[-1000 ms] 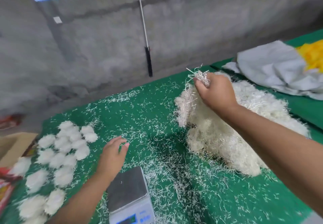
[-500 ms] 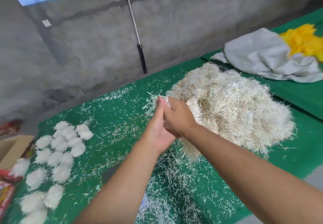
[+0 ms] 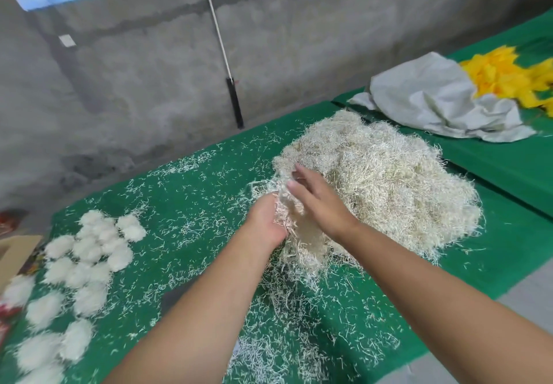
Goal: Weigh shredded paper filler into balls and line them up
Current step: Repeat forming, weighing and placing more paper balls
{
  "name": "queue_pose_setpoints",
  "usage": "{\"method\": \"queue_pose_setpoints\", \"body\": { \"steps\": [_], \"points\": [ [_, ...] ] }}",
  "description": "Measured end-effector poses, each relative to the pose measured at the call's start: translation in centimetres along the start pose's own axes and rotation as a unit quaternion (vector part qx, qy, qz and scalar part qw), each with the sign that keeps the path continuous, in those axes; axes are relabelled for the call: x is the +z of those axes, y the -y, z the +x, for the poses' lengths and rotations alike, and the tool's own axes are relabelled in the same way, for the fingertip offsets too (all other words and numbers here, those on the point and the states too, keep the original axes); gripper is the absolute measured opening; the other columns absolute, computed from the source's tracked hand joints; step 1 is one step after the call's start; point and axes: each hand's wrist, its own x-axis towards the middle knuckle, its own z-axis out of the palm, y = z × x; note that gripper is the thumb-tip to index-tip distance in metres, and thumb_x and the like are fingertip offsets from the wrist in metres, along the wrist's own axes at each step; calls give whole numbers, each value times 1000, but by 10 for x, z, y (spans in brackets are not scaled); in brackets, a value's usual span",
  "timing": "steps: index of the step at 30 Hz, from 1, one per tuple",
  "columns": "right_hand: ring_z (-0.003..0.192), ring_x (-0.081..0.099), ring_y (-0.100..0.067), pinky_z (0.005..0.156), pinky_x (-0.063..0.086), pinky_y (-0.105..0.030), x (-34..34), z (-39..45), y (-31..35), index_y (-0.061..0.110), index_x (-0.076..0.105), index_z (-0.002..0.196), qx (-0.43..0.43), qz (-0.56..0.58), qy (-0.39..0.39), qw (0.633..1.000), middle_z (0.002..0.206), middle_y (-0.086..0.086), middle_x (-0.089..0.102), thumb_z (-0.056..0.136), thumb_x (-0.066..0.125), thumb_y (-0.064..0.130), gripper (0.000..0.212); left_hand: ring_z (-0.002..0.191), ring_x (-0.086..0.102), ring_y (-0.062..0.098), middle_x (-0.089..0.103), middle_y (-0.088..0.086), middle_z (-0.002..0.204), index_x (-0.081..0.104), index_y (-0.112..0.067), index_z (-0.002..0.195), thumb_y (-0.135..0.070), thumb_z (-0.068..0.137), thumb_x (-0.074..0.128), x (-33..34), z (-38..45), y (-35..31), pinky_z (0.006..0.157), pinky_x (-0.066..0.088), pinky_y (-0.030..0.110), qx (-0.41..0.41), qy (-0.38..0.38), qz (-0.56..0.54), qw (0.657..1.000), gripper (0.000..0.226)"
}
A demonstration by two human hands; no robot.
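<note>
A big heap of cream shredded paper (image 3: 389, 186) lies on the green table cover (image 3: 191, 204). At the heap's near left edge my left hand (image 3: 264, 219) holds a tuft of shredded paper (image 3: 285, 204), and the strands hide its fingers. My right hand (image 3: 321, 204) lies against the tuft from the right with its fingers straight. Several white paper balls (image 3: 89, 252) sit in rows at the left. Only a dark corner of the scale (image 3: 172, 298) shows beside my left forearm; the forearm hides the remainder.
Loose paper strands litter the cover. A grey cloth (image 3: 434, 102) and yellow material (image 3: 508, 78) lie on the neighbouring green table at the right. A cardboard box (image 3: 15, 252) stands at the far left. A concrete wall with a leaning pole (image 3: 230, 84) is behind.
My right hand pulled a tuft from the heap and my left hand rose from beside the scale to meet it. The right fingers, curled before, now lie straight against the tuft.
</note>
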Motion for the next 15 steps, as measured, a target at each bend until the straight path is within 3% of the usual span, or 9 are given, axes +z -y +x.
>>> {"method": "queue_pose_setpoints", "body": {
  "steps": [1, 3, 4, 6, 8, 9, 12, 15],
  "points": [
    [143, 40, -6, 117, 40, -40, -4, -3, -5, 48, 20, 162, 1, -23, 4, 1000, 164, 14, 35, 87, 55, 83, 90, 102, 65, 27, 59, 8, 121, 39, -15, 155, -6, 99, 59, -2, 3, -2, 80, 65, 38, 2, -39, -15, 999, 61],
    [146, 31, -6, 119, 34, -40, -10, -11, -18, 54, 9, 161, 22, -80, 43, 996, 167, 18, 25, 64, 74, 89, 122, 141, 44, 43, 36, 18, 158, 27, -18, 162, -16, 101, 54, -6, 4, 1, 114, 45, 53, 6, -49, -85, 995, 66],
    [148, 29, -7, 121, 31, -42, -10, -14, -25, 54, 5, 161, 36, -107, 67, 991, 168, 19, 20, 56, 81, 85, 133, 149, 36, 42, 30, 20, 164, 28, -14, 161, -22, 104, 49, -7, 2, -1, 119, 36, 54, 12, -48, -105, 993, 62],
    [139, 47, -10, 118, 42, -45, -8, -17, -38, 51, 3, 162, 58, -151, 94, 982, 166, 13, 27, 56, 90, 68, 139, 139, 51, 40, 49, 25, 153, 43, -5, 154, -22, 104, 42, -2, -2, 0, 114, 43, 55, -6, -33, -119, 992, 52],
    [95, 68, -9, 87, 65, -42, -5, -14, -51, 41, 14, 164, 58, -201, 72, 975, 145, -2, 58, 70, 94, 40, 123, 115, 69, 43, 70, 26, 126, 61, -2, 134, -21, 105, 38, -4, -1, 6, 100, 53, 59, 14, -10, -117, 993, 43],
    [84, 68, -9, 76, 66, -40, -4, -11, -54, 33, 21, 164, 55, -239, 54, 968, 129, -4, 66, 75, 92, 34, 114, 109, 71, 42, 73, 24, 118, 66, -2, 124, -23, 104, 38, -4, -2, 7, 99, 54, 59, 15, -4, -126, 992, 40],
    [104, 69, -22, 97, 60, -41, -7, -4, -59, 18, 39, 158, 17, -378, 24, 925, 124, -6, 69, 77, 89, 42, 98, 100, 74, 41, 74, 22, 106, 71, -6, 103, -27, 103, 43, -13, 4, 13, 95, 56, 55, 32, 11, -94, 995, 34],
    [98, 69, -20, 100, 59, -43, -9, 5, -58, 19, 60, 140, -17, -448, 11, 894, 113, -2, 73, 81, 75, 9, 62, 95, 76, 39, 77, 20, 106, 71, -9, 104, -32, 102, 56, -17, 2, 14, 92, 59, 56, 53, 51, -61, 995, 28]
  ]
}}
